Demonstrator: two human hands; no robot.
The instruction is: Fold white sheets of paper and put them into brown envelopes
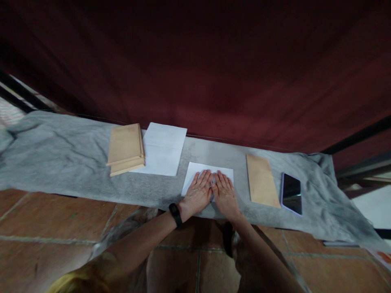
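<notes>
- A person's left hand [198, 196] and right hand [226, 197] are lying palm down, side by side, on a small white paper [194, 173]. The inner edges of the two hands are touching.
- The left hand's fingers [204, 180] are lying flat and close together, pointing away from the person. They are pressing down on the paper and not pinching it.
- The right hand's fingers [223, 182] are resting the same way, flat and close together on the paper.
- The small white paper is lying near the front edge of the worktop, at about the middle of the view. Its far corners are showing beyond the fingertips.
- A grey cloth [61, 154] is covering the worktop, and it is wrinkling at both ends.
- A black wristband [175, 214] is sitting on the left wrist.
- A larger white sheet [163, 150] is lying to the left and further back, near the small paper but apart from it.
- A tan stack [126, 148] of flat pieces is overlapping the left edge of the larger sheet.
- A tan envelope [262, 181] is lying to the right of the right hand, apart from the small paper.
- A phone [291, 193] is lying screen up just beside the tan envelope, on its right.
- A dark red curtain [214, 81] is hanging behind the worktop.
- A reddish tiled floor [45, 228] is showing below the worktop.
</notes>
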